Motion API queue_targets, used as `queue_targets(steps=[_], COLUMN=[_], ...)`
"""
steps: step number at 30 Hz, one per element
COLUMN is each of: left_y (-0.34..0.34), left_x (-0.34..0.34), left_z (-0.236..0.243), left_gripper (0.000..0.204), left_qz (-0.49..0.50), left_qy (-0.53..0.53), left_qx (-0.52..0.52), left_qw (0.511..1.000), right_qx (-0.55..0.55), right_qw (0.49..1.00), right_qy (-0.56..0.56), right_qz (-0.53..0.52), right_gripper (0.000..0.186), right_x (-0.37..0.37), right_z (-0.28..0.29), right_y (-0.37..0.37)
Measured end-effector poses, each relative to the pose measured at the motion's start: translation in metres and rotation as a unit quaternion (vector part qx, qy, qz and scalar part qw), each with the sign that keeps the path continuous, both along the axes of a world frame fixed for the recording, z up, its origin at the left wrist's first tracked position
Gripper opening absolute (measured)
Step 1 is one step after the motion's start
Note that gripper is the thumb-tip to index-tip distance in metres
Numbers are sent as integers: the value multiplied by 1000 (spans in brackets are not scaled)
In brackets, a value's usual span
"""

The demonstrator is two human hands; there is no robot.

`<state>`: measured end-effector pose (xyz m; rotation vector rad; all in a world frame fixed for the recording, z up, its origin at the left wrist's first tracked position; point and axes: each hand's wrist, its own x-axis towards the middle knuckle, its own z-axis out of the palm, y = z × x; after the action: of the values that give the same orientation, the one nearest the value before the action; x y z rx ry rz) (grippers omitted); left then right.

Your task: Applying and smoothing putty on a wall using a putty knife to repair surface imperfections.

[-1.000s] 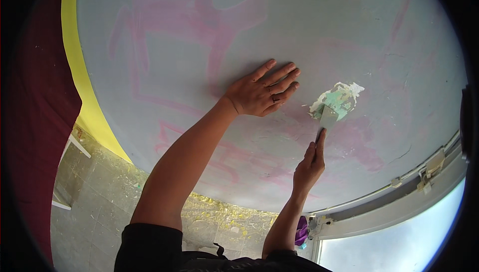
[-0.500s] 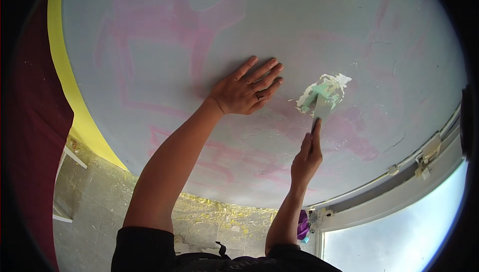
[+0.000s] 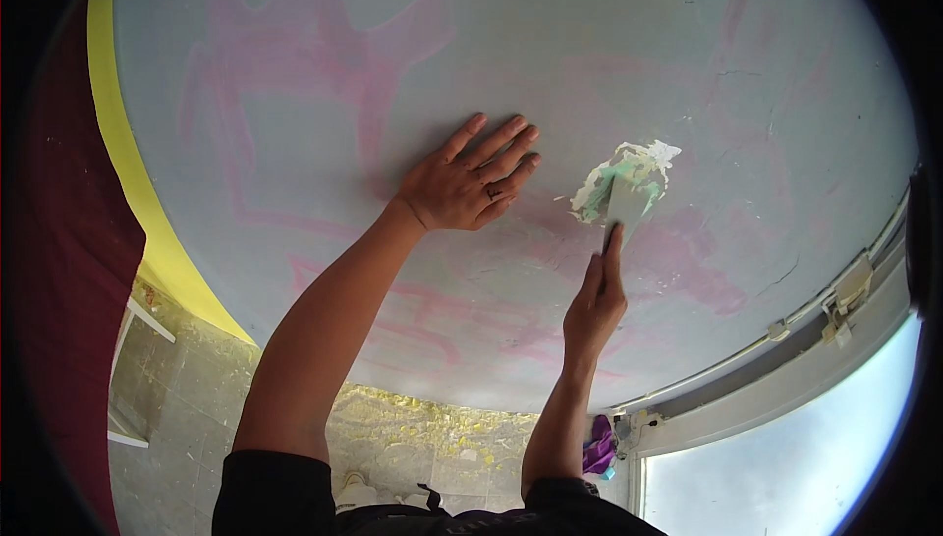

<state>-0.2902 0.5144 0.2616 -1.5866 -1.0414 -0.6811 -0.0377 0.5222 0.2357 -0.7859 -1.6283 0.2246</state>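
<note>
1. Head view: right hand [image 3: 595, 305] grips scraper [image 3: 622, 206], blade at chipped patch [image 3: 652, 157]; left hand [image 3: 457, 185] flat on wall [image 3: 530, 35], grasping nothing.
2. Same view: scraping, apparently; next move calls for low blade angle, steady pressure.

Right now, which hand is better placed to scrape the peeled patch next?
Probably the right hand: it holds the scraper, whose blade is over the peeled patch. The left hand rests spread on the wall, with no tool.
</note>
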Motion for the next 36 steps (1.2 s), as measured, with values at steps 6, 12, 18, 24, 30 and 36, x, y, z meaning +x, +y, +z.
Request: queue_targets(steps=[6,12,18,24,30,36], left_y=[-2,-2,-6,-3,1,-5], left_x=[-4,2,-5,-7,-3,-6], left_z=[0,-3,1,1,-1,-3], left_gripper=[49,50,49,48,50,51], left_qz=[24,9,27,8,-4,12], left_qy=[3,-1,9,5,1,7], left_qx=[23,11,8,18,4,1], left_qw=[999,1000,1000,1000,1000,1000], right_qx=[-9,5,-14,-60,-27,59], right_qw=[1000,1000,1000,997,999,988], right_qy=[7,-12,-4,33,-19,-136], right_qz=[23,14,21,46,33,-31], right_gripper=[47,47,48,47,46,48], right_x=[-6,5,0,-14,0,41], right_z=[4,-23,-11,14,-7,0], right_y=[0,-4,-1,-13,-7,13])
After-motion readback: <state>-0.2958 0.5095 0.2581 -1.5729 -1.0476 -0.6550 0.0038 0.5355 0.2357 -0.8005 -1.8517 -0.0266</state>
